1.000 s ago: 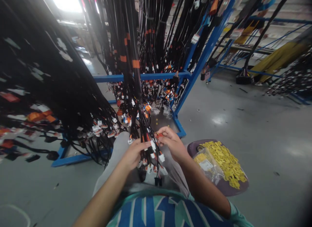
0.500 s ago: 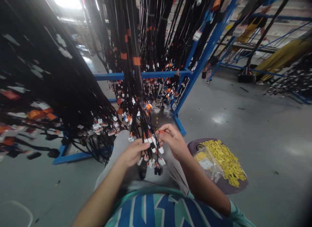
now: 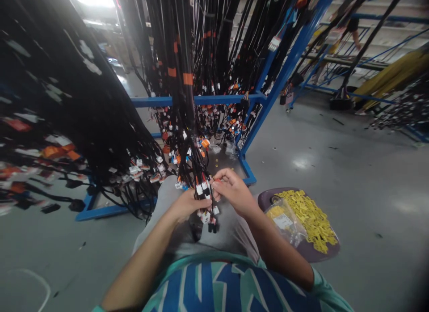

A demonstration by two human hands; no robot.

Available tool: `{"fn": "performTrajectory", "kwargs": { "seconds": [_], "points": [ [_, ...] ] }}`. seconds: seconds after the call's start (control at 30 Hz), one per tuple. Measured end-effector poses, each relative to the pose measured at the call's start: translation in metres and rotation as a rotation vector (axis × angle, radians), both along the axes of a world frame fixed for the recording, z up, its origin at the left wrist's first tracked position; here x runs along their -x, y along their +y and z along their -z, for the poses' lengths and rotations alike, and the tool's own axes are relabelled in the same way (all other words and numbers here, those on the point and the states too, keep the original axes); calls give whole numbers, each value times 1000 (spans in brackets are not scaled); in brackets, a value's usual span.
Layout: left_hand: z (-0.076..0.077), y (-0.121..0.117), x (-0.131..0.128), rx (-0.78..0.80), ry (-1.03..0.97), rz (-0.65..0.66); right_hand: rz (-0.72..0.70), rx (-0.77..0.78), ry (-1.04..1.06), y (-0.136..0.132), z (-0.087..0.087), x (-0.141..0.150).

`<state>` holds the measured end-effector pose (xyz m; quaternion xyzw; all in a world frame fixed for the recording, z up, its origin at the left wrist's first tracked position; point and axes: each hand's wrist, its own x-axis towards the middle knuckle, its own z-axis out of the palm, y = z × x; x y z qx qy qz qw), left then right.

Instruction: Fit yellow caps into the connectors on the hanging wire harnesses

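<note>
A hanging bundle of black wire harness cables (image 3: pixel 197 158) comes down between my knees, its ends carrying white and black connectors (image 3: pixel 203 189). My left hand (image 3: pixel 187 205) is closed around the lower part of this bundle, thumb across the front. Just to the right, my right hand (image 3: pixel 233 189) pinches a small red connector (image 3: pixel 217 181) between thumb and fingertips, at the bundle's side. The fingers partly cover the red connector. More white and black connectors (image 3: pixel 212 227) dangle below my left hand.
A blue metal frame (image 3: pixel 217 99) stands ahead, hung with many more harnesses. Thick harness bundles (image 3: pixel 83 102) hang at the left. On my right, a purple stool seat (image 3: pixel 268 196) bears yellow plastic pieces (image 3: pixel 310 213) and a clear bag (image 3: pixel 286 222). Another person's arm (image 3: pixel 355 38) shows far right.
My left hand has moved slightly right and gathered the loose connectors closer together. My right hand, still pinching the red connector, has come a little nearer the bundle.
</note>
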<state>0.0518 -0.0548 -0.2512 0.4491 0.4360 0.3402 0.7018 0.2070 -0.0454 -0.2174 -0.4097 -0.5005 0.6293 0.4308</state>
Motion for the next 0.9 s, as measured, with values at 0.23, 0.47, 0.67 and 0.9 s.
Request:
{"fn": "performTrajectory", "kwargs": {
  "seconds": [0.23,0.47,0.67,0.9],
  "points": [
    [5,-1,-2,153,-26,-27,18,-52,-20,3,5,1],
    [9,6,-4,249,-215,-17,33,-105,-105,8,14,3],
    [8,10,-5,278,-228,-45,47,-156,-121,15,22,4],
    [8,14,-4,327,-305,-44,52,-163,-181,20,25,3]
  ]
}}
